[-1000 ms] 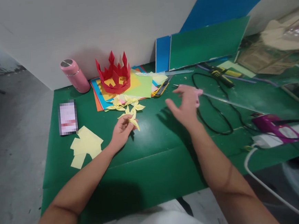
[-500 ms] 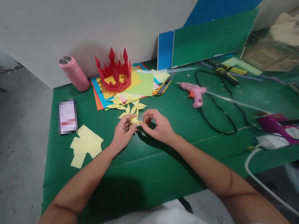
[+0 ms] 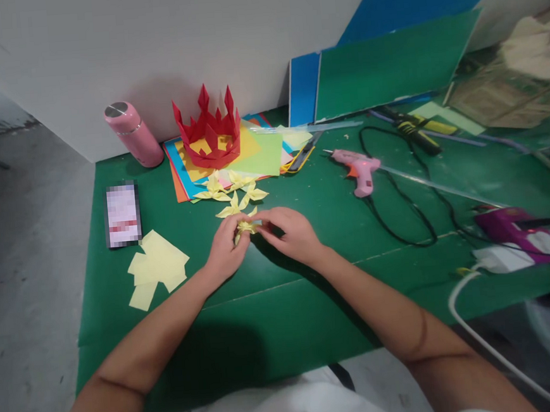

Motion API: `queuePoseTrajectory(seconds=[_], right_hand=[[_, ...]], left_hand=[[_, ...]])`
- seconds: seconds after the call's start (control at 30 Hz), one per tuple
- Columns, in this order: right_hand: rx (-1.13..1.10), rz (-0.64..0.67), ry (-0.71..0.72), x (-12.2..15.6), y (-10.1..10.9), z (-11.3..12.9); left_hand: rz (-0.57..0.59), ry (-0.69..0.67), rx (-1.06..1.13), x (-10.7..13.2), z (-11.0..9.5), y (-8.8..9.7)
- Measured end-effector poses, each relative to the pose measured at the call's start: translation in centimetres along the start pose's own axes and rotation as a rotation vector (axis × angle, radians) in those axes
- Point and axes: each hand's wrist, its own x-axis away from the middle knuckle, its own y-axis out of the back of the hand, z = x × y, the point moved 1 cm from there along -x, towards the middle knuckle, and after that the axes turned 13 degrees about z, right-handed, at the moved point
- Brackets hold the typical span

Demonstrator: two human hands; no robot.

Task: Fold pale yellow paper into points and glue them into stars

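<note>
Between my two hands is a small pale-yellow folded paper flower (image 3: 245, 228), partly hidden by fingers. My left hand (image 3: 225, 245) is closed around its left side. The fingertips of my right hand (image 3: 289, 230) pinch its right edge. Just beyond my fingers lie several more yellow paper flowers (image 3: 234, 205), some overlapping the stack of coloured paper (image 3: 269, 159). To the left of my left hand, loose yellow paper pieces (image 3: 158, 261) lie flat on the green table (image 3: 285, 332).
A red paper crown (image 3: 210, 141) stands on the paper stack. Left are a pink bottle (image 3: 133, 133) and a blurred-out phone-like object (image 3: 122, 215). Right lie a pink glue gun (image 3: 360, 170) with its black cord, a utility knife (image 3: 302, 154) and a power strip (image 3: 503, 259).
My right-hand fingers have come in closer to the left hand and now touch the flower's far right edge. The flower has turned slightly in my fingers.
</note>
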Motion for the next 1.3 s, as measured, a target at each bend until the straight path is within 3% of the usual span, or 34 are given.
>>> queuePoseTrajectory(seconds=[0.53,0.9,1.3], right_hand=[[0.197,-0.010,-0.010,-0.13,0.10,0.10],[0.193,-0.003,-0.022,-0.08,-0.23,-0.11],[0.282,-0.060,0.006,-0.05,-0.24,0.20]], left_hand=[[0.063,-0.046,-0.010,0.13,0.17,-0.13],[0.085,-0.064,-0.012,0.21,0.25,-0.17],[-0.009,-0.125,0.037,0.26,-0.04,-0.07]])
